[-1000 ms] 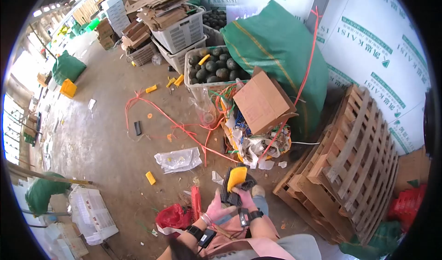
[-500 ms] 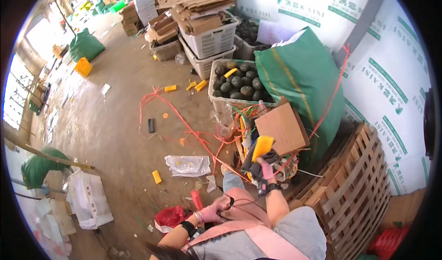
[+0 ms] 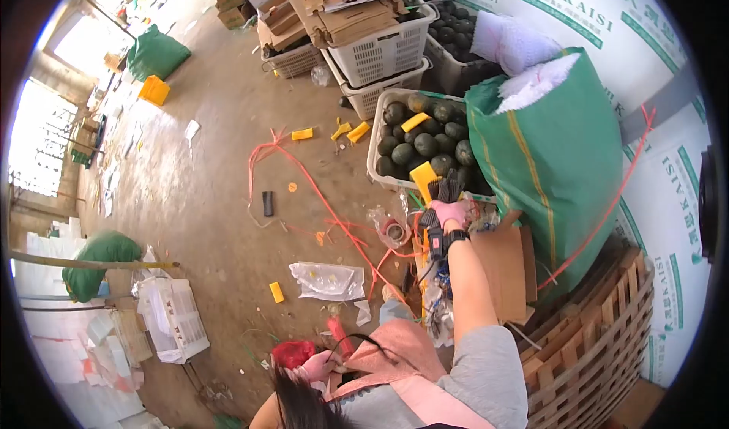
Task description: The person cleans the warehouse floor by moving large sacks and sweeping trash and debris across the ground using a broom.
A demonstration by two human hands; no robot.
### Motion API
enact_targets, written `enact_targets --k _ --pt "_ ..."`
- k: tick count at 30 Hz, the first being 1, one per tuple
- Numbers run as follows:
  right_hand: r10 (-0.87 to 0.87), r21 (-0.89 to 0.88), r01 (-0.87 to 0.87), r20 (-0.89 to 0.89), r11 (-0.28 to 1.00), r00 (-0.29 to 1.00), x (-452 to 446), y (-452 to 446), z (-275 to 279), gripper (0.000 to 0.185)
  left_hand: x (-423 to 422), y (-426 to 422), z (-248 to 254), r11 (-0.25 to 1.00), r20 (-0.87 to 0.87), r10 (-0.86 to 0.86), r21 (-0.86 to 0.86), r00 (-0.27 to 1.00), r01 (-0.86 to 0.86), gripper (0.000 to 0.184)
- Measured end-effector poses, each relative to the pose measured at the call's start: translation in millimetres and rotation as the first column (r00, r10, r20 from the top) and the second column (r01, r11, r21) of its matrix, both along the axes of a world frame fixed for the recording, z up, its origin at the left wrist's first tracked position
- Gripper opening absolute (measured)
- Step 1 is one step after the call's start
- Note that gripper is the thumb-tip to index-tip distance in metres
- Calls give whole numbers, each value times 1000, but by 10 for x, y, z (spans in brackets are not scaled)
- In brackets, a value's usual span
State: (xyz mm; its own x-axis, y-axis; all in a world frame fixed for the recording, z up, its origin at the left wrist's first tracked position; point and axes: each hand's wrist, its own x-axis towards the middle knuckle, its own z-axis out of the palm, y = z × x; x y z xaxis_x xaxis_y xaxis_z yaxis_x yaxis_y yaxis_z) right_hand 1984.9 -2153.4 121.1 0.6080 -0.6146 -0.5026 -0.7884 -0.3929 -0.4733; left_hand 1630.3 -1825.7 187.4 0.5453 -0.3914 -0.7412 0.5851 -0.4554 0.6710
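Note:
My right hand (image 3: 451, 212), in a pink glove, reaches forward over the clutter by the melon crate. Its fingers are closed round a dark grey ribbed bundle (image 3: 448, 186) and a yellow block-like piece (image 3: 424, 177). Just beyond is a white crate (image 3: 373, 163) of dark green round melons (image 3: 427, 145), with another yellow piece (image 3: 414, 121) on top. My left hand (image 3: 317, 367), also pink-gloved, is drawn in at my apron (image 3: 399, 345), fingers curled. A thin dark cord (image 3: 372, 339) arcs beside it; hair and the apron partly hide what it grips. A red bag (image 3: 292, 353) lies close by.
A cardboard box (image 3: 501, 273) and a large green sack (image 3: 562, 171) stand at right, above a slatted wooden crate (image 3: 600, 353). Red twine (image 3: 326, 212), a clear plastic bag (image 3: 326, 279) and several yellow pieces litter the floor. Stacked crates (image 3: 383, 53) carry flattened cardboard.
My right hand has moved forward, towards the melon crate, with the dark bundle and yellow piece. My left hand has drawn back towards my body. The view has shifted; the cardboard box sits lower.

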Motion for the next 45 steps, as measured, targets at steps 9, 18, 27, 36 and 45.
enact_targets --k 9,18,27,36,45 --pt "-24 -98 71 418 993 908 2015 -292 -219 126 -305 35 -95 768 -423 531 -126 734 -628 8" --pt "360 91 -528 634 844 684 663 176 -486 55 288 -85 245 973 -45 212 -85 976 -215 11" --pt "550 621 -754 562 213 618 -2258 708 789 45 681 -479 694 963 86 236 -157 968 -221 31" --pt "809 -466 -878 555 112 -191 -3630 909 1887 45 -265 -667 1160 999 767 30 -45 641 7 26" --pt "950 -349 -909 282 228 130 -5767 172 2070 30 -1316 -277 469 818 494 573 -396 654 -418 8"
